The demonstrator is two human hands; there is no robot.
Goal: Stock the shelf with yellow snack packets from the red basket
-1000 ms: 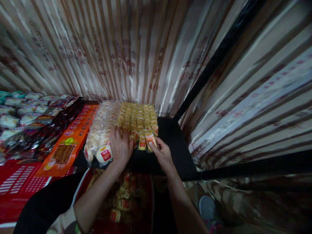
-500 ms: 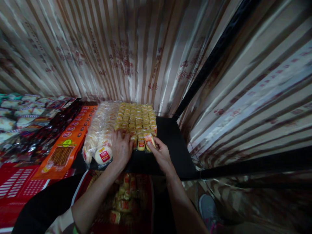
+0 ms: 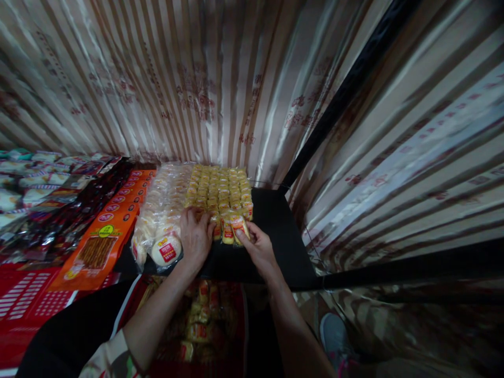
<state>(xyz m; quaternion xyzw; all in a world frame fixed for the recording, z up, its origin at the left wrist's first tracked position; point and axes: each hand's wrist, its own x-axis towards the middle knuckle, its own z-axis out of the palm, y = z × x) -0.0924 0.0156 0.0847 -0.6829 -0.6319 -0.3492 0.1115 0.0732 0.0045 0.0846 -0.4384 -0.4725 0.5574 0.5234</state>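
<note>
Small yellow wrapped cakes [image 3: 220, 189] stand in tight rows on a black shelf [image 3: 275, 231]. My right hand [image 3: 258, 249] pinches one wrapped cake with a red label [image 3: 239, 224] between thumb and fingers, at the right end of the front row. Beside it, another wrapped cake [image 3: 227, 232] stands upright, touching it. My left hand [image 3: 195, 239] is curled over the left part of that front row, its thumb against a wrapped cake [image 3: 216, 230]; its fingertips are partly hidden among the packs.
Left of the cakes lie clear bags of round white buns [image 3: 167, 251], then orange snack packs [image 3: 98, 252] and dark packets [image 3: 47, 236]. Below the shelf, a red basket [image 3: 244, 336] holds more wrapped cakes. A black post [image 3: 334, 115] and striped curtain [image 3: 220, 79] enclose the shelf.
The cake in my right hand has shifted slightly left, closer against its neighbour. My left hand stays nearly in place on the row.
</note>
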